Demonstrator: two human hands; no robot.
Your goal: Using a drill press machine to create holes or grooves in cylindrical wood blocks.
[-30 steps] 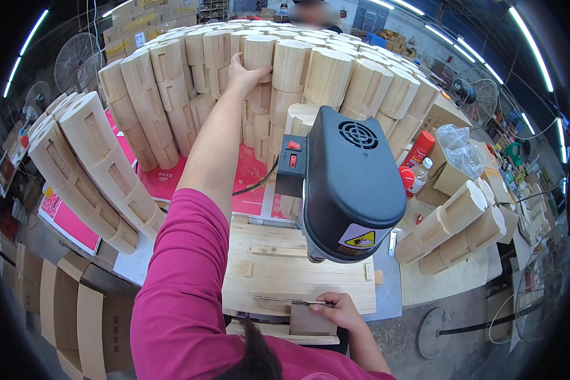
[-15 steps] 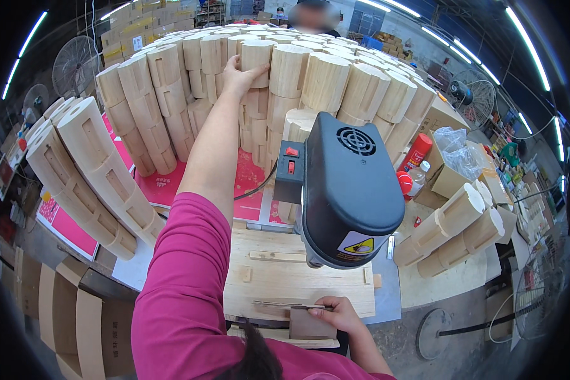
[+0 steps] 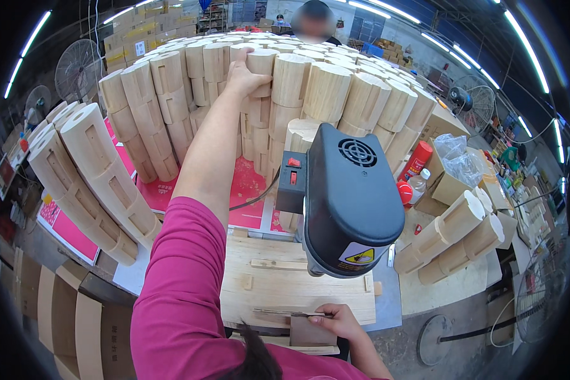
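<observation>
Stacked wooden cylinders (image 3: 326,88) are spreading across the upper centre, and an open cardboard box (image 3: 88,335) is standing at lower left. A black machine head (image 3: 354,196) is jutting through the centre. At right, a smaller carton (image 3: 451,188) is holding crumpled clear plastic (image 3: 453,151). At upper centre, the left hand (image 3: 244,77) is curling around one top-row cylinder (image 3: 263,65); at lower centre, the right hand (image 3: 342,322) is pinching a brown flat piece (image 3: 311,332).

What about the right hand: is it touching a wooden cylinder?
No, the right hand is at a flat brown piece beside the wooden board, apart from the cylinders.
</observation>
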